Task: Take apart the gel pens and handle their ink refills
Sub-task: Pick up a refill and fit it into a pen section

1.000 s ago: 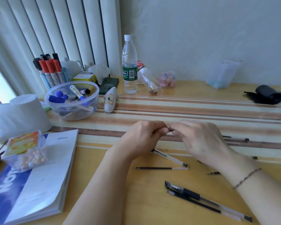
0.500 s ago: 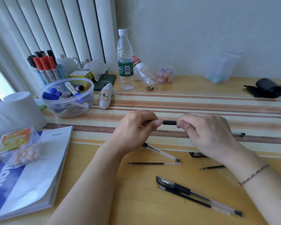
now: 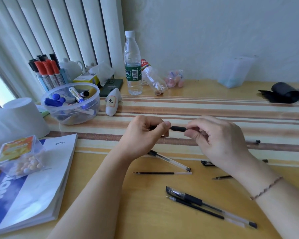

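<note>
A gel pen (image 3: 178,128) with a black rubber grip is held level above the striped mat, between both hands. My left hand (image 3: 143,135) pinches its left end; my right hand (image 3: 216,138) closes around the right part, hiding the barrel. On the desk below lie a clear empty barrel (image 3: 169,160), a loose ink refill (image 3: 162,173), another refill tip (image 3: 222,177) and a black cap (image 3: 206,163). A whole capped pen (image 3: 209,205) and a refill (image 3: 197,208) rest near the front edge.
A plastic bowl of markers (image 3: 71,104), a cup of markers (image 3: 47,73), a water bottle (image 3: 133,66), a tipped bottle (image 3: 154,78), a white paper roll (image 3: 16,118), a book (image 3: 33,183) with a candy box (image 3: 21,156), and a black pouch (image 3: 283,92) ring the work area.
My hands have drawn apart, and the pen's black grip section now shows between them. The view has shifted down slightly.
</note>
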`<state>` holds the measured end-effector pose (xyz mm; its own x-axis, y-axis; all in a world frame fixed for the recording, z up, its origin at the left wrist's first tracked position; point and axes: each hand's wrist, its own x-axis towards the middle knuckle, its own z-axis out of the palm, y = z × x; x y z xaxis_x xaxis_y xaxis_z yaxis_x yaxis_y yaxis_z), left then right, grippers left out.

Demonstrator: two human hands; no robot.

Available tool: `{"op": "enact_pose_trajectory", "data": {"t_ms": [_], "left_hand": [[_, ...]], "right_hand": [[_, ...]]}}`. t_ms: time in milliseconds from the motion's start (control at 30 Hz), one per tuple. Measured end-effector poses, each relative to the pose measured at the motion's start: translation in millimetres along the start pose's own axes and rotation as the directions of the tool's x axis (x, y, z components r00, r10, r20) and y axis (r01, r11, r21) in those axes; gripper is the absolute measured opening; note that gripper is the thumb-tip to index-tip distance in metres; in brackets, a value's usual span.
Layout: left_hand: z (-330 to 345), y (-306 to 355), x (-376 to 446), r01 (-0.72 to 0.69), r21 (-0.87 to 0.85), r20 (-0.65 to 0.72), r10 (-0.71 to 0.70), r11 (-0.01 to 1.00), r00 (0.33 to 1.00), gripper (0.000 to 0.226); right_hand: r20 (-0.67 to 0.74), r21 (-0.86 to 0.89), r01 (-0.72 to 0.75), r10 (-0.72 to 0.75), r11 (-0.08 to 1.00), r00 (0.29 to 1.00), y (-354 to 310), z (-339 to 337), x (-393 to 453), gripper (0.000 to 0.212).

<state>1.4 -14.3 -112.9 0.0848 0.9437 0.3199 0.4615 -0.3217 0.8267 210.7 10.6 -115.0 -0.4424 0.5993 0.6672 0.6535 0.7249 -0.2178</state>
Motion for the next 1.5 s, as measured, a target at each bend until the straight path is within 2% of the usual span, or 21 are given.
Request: {"op": "enact_pose_trajectory", "data": {"t_ms": [100,200,367,500,633,800,1000,1100,1167,1267,1300,1333,1400,1433,1500], "left_hand": [[0.2,1.6,-0.1,0.008,-0.021,-0.004,-0.008,1.0,1.0,0.036],[-0.1,3.3,-0.4,0.02,-0.04,0.002,-0.02,0.999,1.0,0.032],[-1.9,3.3,1.0,0.035,-0.107,-0.018,-0.037,0.994,0.999,0.022],[-0.4,4.3,0.5,0.045,-0.081,0.008,-0.044,0.996,0.999,0.031],[0.3,4.7,0.4,0.064,-0.063,0.011,-0.064,0.996,0.998,0.035],[0.4,5.5,0.7,0.076,-0.062,0.001,-0.076,0.995,0.997,0.037],[-2.7,3.7,0.5,0.082,-0.063,-0.02,-0.084,0.995,0.996,0.028],[-10.9,1.0,1.6,0.079,-0.064,-0.138,-0.087,0.995,0.987,0.022],[-18.1,-1.7,2.9,0.081,-0.088,-0.24,-0.1,0.993,0.966,0.022],[-24.3,-4.1,3.3,0.105,-0.117,-0.333,-0.139,0.988,0.933,0.023],[-24.3,-4.3,3.3,0.11,-0.119,-0.331,-0.144,0.987,0.932,0.023],[-23.4,-4.4,3.4,0.112,-0.12,-0.316,-0.145,0.986,0.938,0.023],[-19.7,-4.2,3.4,0.106,-0.122,-0.267,-0.136,0.987,0.954,0.023],[-17.5,-3.5,3.4,0.099,-0.117,-0.237,-0.125,0.988,0.964,0.023],[-13.9,-3.7,3.9,0.078,-0.091,-0.173,-0.093,0.993,0.981,0.023]], "right_hand": [[0.02,0.051,-0.039,0.038,0.998,0.999,-2.9,2.1,-2.4,0.017],[0.012,0.053,-0.012,0.011,0.999,1.0,-4.5,3.4,-3.1,0.019],[-0.006,-0.053,0.057,-0.058,0.997,0.998,-2.4,2.1,-2.1,0.02],[-0.027,-0.103,0.066,-0.069,0.992,0.997,0.2,3.7,-2.6,0.009],[-0.005,-0.048,0.072,-0.073,0.996,0.997,-2.7,1.1,-0.8,0.033],[-0.067,-0.096,0.09,-0.097,0.991,0.993,-2.0,2.7,-1.1,0.021],[-0.059,-0.085,0.016,-0.021,0.996,0.998,-1.6,2.3,-2.3,0.017],[-0.044,-0.101,-0.018,0.014,0.995,0.999,3.2,-0.5,-2.0,0.018],[-0.058,-0.168,-0.099,0.09,0.981,0.994,8.4,-4.2,0.0,0.019],[-0.08,-0.245,-0.331,0.321,0.911,0.944,19.1,-8.6,3.6,0.013],[-0.072,-0.183,-0.383,0.376,0.905,0.924,22.7,-8.4,4.1,0.011],[-0.055,-0.048,-0.404,0.401,0.913,0.914,25.3,-7.3,4.0,0.01],[0.005,0.259,-0.367,0.379,0.893,0.925,23.4,-5.6,4.8,0.014],[0.042,0.342,-0.342,0.349,0.876,0.936,19.5,-5.4,5.7,0.016],[0.12,0.346,-0.305,0.281,0.887,0.952,13.2,-3.9,3.9,0.015]]}}
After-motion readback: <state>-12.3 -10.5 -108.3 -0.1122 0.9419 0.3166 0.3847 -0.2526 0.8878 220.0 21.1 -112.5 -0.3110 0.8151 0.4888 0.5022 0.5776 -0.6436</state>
